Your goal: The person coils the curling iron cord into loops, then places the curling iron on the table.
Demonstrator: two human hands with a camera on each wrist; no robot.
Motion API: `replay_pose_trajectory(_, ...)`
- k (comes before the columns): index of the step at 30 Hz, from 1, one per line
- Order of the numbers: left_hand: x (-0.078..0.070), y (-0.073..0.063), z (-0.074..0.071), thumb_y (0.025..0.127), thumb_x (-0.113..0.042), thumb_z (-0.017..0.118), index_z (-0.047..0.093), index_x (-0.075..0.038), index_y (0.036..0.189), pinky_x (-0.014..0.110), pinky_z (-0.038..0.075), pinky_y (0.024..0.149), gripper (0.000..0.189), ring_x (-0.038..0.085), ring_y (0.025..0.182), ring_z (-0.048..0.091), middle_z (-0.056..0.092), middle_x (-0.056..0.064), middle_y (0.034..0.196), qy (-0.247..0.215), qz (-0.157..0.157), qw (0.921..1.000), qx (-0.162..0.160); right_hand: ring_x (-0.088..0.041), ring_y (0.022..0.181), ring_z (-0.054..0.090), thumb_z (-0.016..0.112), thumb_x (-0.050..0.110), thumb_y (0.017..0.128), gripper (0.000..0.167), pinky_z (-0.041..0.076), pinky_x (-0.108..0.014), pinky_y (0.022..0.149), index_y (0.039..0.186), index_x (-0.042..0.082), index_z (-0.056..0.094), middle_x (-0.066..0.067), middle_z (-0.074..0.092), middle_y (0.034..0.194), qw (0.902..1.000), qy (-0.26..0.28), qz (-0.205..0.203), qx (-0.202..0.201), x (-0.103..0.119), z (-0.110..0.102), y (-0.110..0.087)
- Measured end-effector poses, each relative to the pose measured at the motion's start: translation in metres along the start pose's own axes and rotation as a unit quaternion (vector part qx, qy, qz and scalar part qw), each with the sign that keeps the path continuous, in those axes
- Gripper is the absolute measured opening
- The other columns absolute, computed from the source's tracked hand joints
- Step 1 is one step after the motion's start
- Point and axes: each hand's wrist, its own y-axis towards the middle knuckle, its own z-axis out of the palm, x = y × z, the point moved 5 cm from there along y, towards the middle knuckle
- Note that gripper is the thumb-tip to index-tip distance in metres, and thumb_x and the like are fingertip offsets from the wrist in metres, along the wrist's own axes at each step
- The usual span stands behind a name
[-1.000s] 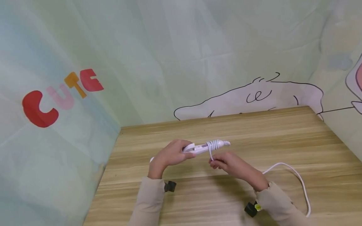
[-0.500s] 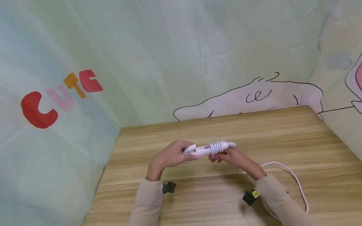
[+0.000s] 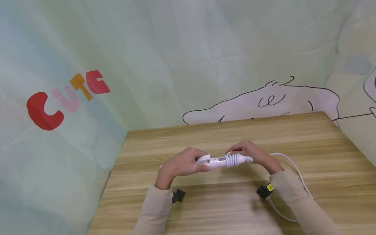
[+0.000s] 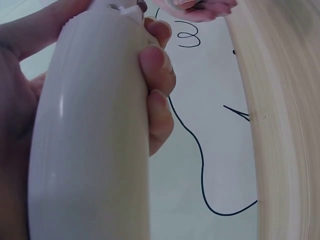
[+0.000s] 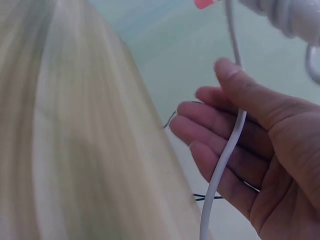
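A white curling iron (image 3: 216, 163) lies roughly level above the table, its cord wound in several turns (image 3: 233, 160) around the handle's right end. My left hand (image 3: 185, 162) grips it near the lever; in the left wrist view the fingers (image 4: 159, 70) curl around the thick white body (image 4: 95, 130). Behind the wound end, my right hand (image 3: 253, 152) holds the loose cord. The right wrist view shows that cord (image 5: 214, 182) running across the curled fingers and under the thumb (image 5: 245, 85), up toward the coils.
Beneath both hands is a wood-grain table (image 3: 205, 209). The free length of white cord (image 3: 296, 168) loops past the right forearm. Black wrist cameras (image 3: 178, 195) hang under the sleeves. Printed cloth walls (image 3: 164, 65) stand behind and to the left.
My right hand has gone from in front of the handle, under it, to behind and above it, carrying the cord around. The coils now number more; the left hand keeps its grip, shifting slightly right.
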Motion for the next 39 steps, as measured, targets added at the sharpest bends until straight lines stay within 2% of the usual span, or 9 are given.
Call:
replay_pose_trajectory(4, 0.0, 0.001, 0.004, 0.085, -0.027, 0.07, 0.065, -0.017, 0.082, 0.023, 0.041, 0.057, 0.012, 0.006, 0.061, 0.048, 0.056, -0.007, 0.068, 0.004, -0.008, 1.0, 0.002, -0.003, 0.075, 0.06, 0.067, 0.021, 0.089, 0.012, 0.048, -0.022, 0.068, 0.092, 0.014, 0.076, 0.001, 0.073, 0.089, 0.9992, -0.037, 0.012, 0.002, 0.007, -0.009, 0.005)
replay_pose_trajectory(9, 0.002, 0.002, 0.01, 0.084, -0.028, 0.07, 0.063, -0.017, 0.077, 0.022, 0.04, 0.055, 0.015, 0.005, 0.058, 0.046, 0.053, -0.008, 0.065, 0.011, -0.014, 0.9998, 0.004, -0.006, 0.071, 0.063, 0.068, 0.02, 0.088, 0.008, 0.05, -0.023, 0.067, 0.085, 0.018, 0.074, 0.008, 0.07, 0.078, 0.9987, -0.041, 0.001, 0.03, 0.017, -0.013, 0.009)
replay_pose_trajectory(17, 0.007, 0.002, 0.017, 0.083, -0.031, 0.069, 0.063, -0.016, 0.077, 0.022, 0.04, 0.054, 0.017, 0.006, 0.058, 0.047, 0.054, -0.008, 0.065, 0.009, -0.046, 0.9989, 0.009, -0.011, 0.069, 0.063, 0.067, 0.018, 0.089, 0.009, 0.05, -0.024, 0.064, 0.082, 0.016, 0.073, 0.007, 0.069, 0.074, 0.9959, -0.073, -0.008, 0.053, 0.029, -0.014, 0.011)
replay_pose_trajectory(25, 0.013, 0.002, 0.021, 0.083, -0.031, 0.069, 0.062, -0.017, 0.075, 0.023, 0.038, 0.052, 0.017, 0.007, 0.056, 0.044, 0.05, -0.008, 0.061, 0.009, -0.063, 0.9979, 0.011, -0.004, 0.064, 0.056, 0.068, 0.023, 0.088, 0.011, 0.046, -0.023, 0.061, 0.08, 0.016, 0.072, 0.007, 0.066, 0.07, 0.9911, -0.123, -0.007, 0.05, 0.035, -0.012, 0.011)
replay_pose_trajectory(28, 0.015, 0.003, 0.024, 0.082, -0.031, 0.069, 0.063, -0.017, 0.075, 0.023, 0.037, 0.053, 0.017, 0.007, 0.056, 0.043, 0.049, -0.008, 0.061, 0.007, -0.074, 0.9971, 0.016, -0.002, 0.063, 0.053, 0.068, 0.024, 0.088, 0.012, 0.045, -0.024, 0.061, 0.079, 0.017, 0.071, 0.008, 0.066, 0.07, 0.9861, -0.157, -0.008, 0.053, 0.042, -0.011, 0.011)
replay_pose_trajectory(33, 0.019, 0.006, 0.028, 0.083, -0.033, 0.069, 0.063, -0.017, 0.078, 0.024, 0.038, 0.054, 0.017, 0.009, 0.057, 0.045, 0.051, -0.007, 0.063, 0.011, -0.094, 0.9952, 0.021, -0.003, 0.063, 0.052, 0.07, 0.026, 0.086, 0.013, 0.044, -0.027, 0.063, 0.076, 0.019, 0.069, 0.01, 0.065, 0.071, 0.9715, -0.232, -0.016, 0.045, 0.06, -0.008, 0.012)
replay_pose_trajectory(39, 0.026, 0.008, 0.027, 0.084, -0.033, 0.069, 0.065, -0.016, 0.083, 0.026, 0.04, 0.055, 0.017, 0.011, 0.059, 0.047, 0.054, -0.005, 0.067, 0.002, -0.114, 0.9934, 0.017, -0.005, 0.059, 0.05, 0.069, 0.027, 0.087, 0.013, 0.043, -0.025, 0.056, 0.076, 0.019, 0.069, 0.011, 0.062, 0.067, 0.9568, -0.289, 0.027, 0.021, 0.083, -0.002, 0.006)
